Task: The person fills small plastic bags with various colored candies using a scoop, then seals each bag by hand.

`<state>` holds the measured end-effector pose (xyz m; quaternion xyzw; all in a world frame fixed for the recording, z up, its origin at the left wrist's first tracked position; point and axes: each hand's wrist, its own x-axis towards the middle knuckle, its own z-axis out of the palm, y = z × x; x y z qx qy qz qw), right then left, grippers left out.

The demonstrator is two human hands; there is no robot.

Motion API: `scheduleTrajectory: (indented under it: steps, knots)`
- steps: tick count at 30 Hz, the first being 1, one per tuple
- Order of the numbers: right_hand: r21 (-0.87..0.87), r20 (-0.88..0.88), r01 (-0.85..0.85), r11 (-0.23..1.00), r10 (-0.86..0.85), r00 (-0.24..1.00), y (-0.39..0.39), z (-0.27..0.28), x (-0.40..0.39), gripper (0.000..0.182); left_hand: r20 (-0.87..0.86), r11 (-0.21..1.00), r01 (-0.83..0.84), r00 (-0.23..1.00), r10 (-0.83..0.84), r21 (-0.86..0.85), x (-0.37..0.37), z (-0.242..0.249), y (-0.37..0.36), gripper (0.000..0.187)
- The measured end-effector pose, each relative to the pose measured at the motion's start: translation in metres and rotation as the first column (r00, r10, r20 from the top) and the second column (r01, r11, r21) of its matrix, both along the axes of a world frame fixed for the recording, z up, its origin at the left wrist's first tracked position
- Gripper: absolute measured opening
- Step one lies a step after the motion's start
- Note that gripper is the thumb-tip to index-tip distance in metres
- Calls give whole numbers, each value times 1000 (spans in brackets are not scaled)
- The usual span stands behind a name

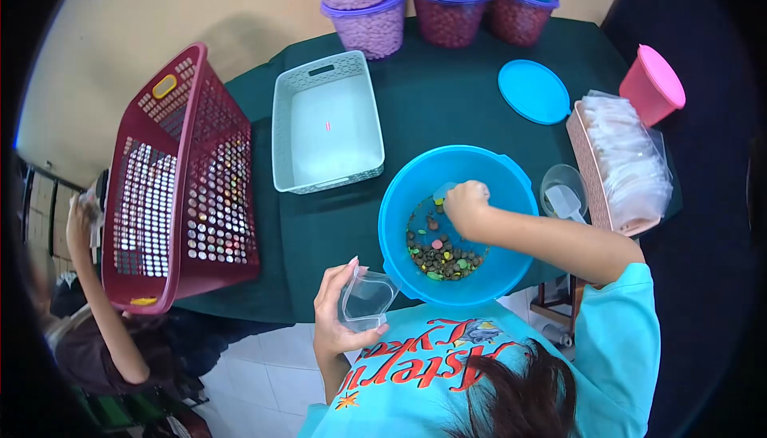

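My left hand (pixel 334 310) is wrapped around a clear plastic pouch (pixel 367 300), held with its mouth spread just outside the near left rim of a blue tub. Nothing shows inside the pouch. Over the blue tub (pixel 389 234), my right hand (pixel 466 205) is closed, its fingers turned down. A pale translucent edge, like a small scoop (pixel 444 190), pokes out beside its fingers; most of it is hidden. Brown lumpy pieces (pixel 447 260) mixed with yellow, green and pink bits lie across the tub's bottom, thickest on the near side.
A clear cup with a white scoop (pixel 564 202) stands right of the tub, beside a pink basket of clear pouches (pixel 627 158). Behind are a blue lid (pixel 534 91) and filled tubs (pixel 451 18). Leftward stand a pale tray (pixel 327 138), a maroon basket (pixel 220 190) and another person's arm (pixel 112 318).
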<state>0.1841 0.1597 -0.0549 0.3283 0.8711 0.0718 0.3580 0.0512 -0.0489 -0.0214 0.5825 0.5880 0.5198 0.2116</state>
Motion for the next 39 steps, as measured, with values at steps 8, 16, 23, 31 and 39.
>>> scheduleTrajectory:
  steps: [8, 16, 23, 31, 39]
  knots:
    - [-142, -160, -49, 989, 26, 987, -56, -9, -8, 14, 46, 990, 135, 990, -134, -30, -19, -8, 14, 86]
    - [287, -158, -497, 819, 553, 818, -20, -6, -29, 9, 51, 979, 200, 979, -198, -34, -24, -6, 21, 86]
    - [-13, 40, -306, 952, 307, 951, -14, 5, -52, 20, 60, 993, 98, 994, -94, -66, -24, -13, 5, 86]
    - [-82, -88, -549, 832, 543, 835, -24, -30, -49, 10, 44, 997, -29, 999, 32, -66, -2, -9, -10, 87]
    - [-376, 100, -552, 744, 625, 774, -16, -44, -38, 29, 46, 985, -148, 987, 152, -89, 23, -11, -30, 91]
